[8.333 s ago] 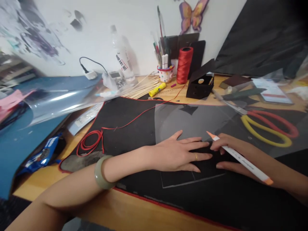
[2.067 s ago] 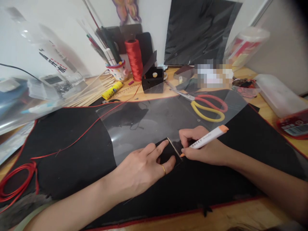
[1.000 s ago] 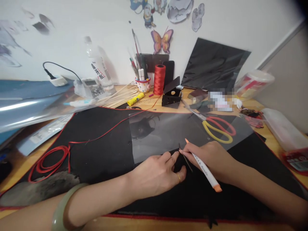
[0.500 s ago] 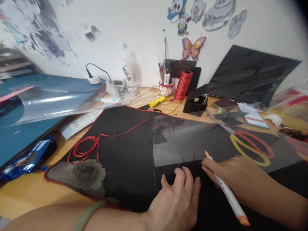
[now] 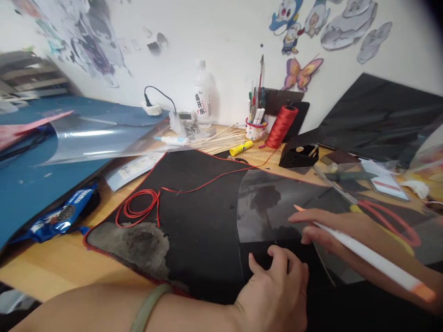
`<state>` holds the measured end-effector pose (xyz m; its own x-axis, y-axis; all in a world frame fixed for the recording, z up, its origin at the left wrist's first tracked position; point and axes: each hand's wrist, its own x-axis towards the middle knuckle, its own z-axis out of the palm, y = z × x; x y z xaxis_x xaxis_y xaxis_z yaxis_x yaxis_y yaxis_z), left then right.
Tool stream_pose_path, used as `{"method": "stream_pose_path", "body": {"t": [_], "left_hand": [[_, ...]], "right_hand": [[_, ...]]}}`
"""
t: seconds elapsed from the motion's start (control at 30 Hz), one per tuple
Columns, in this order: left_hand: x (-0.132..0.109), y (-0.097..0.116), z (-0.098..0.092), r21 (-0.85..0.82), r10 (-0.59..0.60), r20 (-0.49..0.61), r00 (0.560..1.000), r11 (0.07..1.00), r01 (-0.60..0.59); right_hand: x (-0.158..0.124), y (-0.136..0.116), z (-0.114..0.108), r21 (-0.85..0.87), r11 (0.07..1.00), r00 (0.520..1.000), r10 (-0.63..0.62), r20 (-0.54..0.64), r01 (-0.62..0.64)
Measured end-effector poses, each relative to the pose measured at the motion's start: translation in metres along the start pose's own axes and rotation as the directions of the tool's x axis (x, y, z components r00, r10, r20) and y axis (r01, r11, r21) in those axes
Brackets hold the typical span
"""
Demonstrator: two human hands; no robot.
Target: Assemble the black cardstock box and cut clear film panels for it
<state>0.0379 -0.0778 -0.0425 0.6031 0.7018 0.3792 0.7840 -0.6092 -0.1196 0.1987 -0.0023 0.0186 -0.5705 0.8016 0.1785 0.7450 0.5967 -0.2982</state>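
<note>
My left hand (image 5: 277,286), with a green bangle at the wrist, rests fingertips-down on a black sheet (image 5: 258,265). Its fingers are bent and spread, with nothing in them. In my right hand (image 5: 349,230) is a white marker (image 5: 374,258) with an orange tip pointing to the upper left and an orange end at the lower right. That hand is over the clear plastic sheet (image 5: 256,216), whose near edge lies by my left fingertips. Partly behind the right hand are scissors (image 5: 391,221) with red and yellow handles.
A coil of red cord (image 5: 138,207) lies on the black mat (image 5: 204,221), its line running to a red spool (image 5: 282,127). Behind are a pen cup (image 5: 256,130), a yellow glue stick (image 5: 241,148), thin wooden sticks (image 5: 221,143), a black box (image 5: 299,157) and a water bottle (image 5: 203,99).
The whole view has shifted, so things sit further right. My right hand has lifted off the black sheet, with the marker tilted flatter. My left hand stays on the sheet.
</note>
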Motion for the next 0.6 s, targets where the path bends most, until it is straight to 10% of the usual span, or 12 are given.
{"method": "stream_pose_path", "body": {"t": [0.17,0.6], "left_hand": [[-0.001,-0.001,-0.001,0.01,0.025,-0.003,1.0,1.0,-0.025],[-0.006,-0.011,-0.006,0.07,0.154,0.068,0.986,0.985,-0.159]], "right_hand": [[0.02,-0.022,0.012,0.252,0.956,0.979,0.109,0.172,-0.151],[-0.009,0.033,0.006,0.198,0.938,0.951,0.302,-0.069,-0.284]]}}
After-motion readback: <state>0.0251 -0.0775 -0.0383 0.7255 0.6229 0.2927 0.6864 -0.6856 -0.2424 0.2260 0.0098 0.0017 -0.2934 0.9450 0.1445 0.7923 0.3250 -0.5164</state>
